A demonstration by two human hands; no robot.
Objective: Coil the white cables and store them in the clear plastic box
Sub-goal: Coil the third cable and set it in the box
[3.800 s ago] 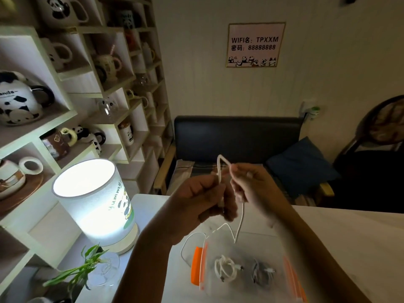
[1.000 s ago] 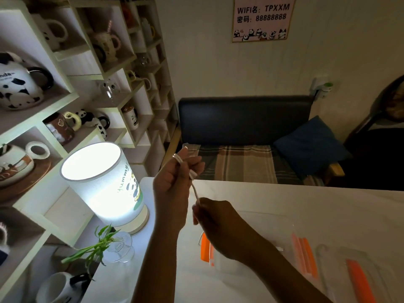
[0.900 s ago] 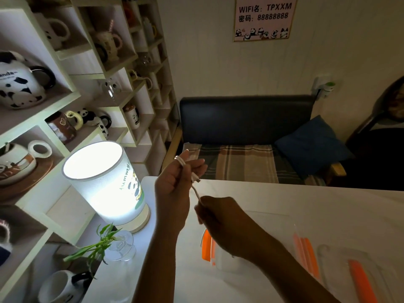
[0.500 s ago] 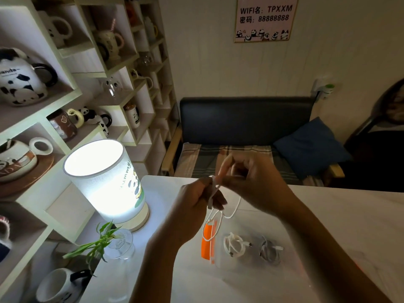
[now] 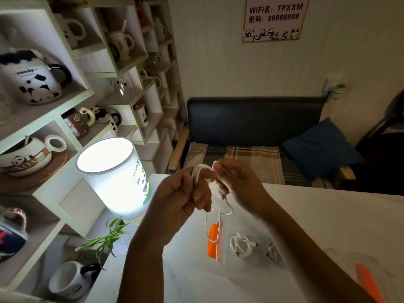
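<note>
My left hand (image 5: pixel 183 197) grips a white cable (image 5: pixel 199 171), its loops wound over the raised fingers above the table. My right hand (image 5: pixel 235 182) pinches the same cable at the top of the loops, touching the left fingers. A loose loop of the cable hangs down below both hands to about the box's orange clip. The clear plastic box (image 5: pixel 220 256) with an orange clip (image 5: pixel 212 241) sits on the white table (image 5: pixel 328 215) under my hands. Inside it lie a coiled white cable (image 5: pixel 240 244) and a second, greyer coil (image 5: pixel 273 252).
A lit cylindrical lamp (image 5: pixel 113 180) stands at the table's left corner, with a small green plant (image 5: pixel 105 239) in a glass beside it. Shelves of panda mugs fill the left. An orange-edged lid (image 5: pixel 369 283) lies at the right. A dark sofa (image 5: pixel 253 123) stands behind the table.
My right hand rose from below the left hand to its top, bringing the cable round for another loop. The hanging tail has grown shorter. The view shifted, uncovering the coils in the box.
</note>
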